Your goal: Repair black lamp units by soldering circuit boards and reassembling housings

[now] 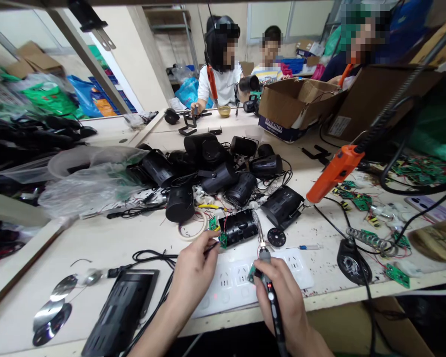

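My right hand [284, 292] is closed around a soldering iron [273, 302], its tip pointing up and away from me. By my right fingertips shows a small green piece [251, 272], partly hidden. My left hand [196, 265] pinches a thin dark wire [207, 250] beside a small green circuit board [223, 240]. That board sits at the left end of an opened black housing [241, 227], and red wires run near it. Beneath and between my hands lies a white power strip [230, 280]. A round black disc [276, 237] rests right of the iron's tip.
Black lamp-like housings [219, 173] are heaped behind, beside a tape roll [192, 225]. An orange-handled tool [336, 173] hangs at right, above loose circuit boards [362, 201]. A black housing [121, 312] and shiny discs [54, 310] lie left. People sit across the bench near a cardboard box [297, 101].
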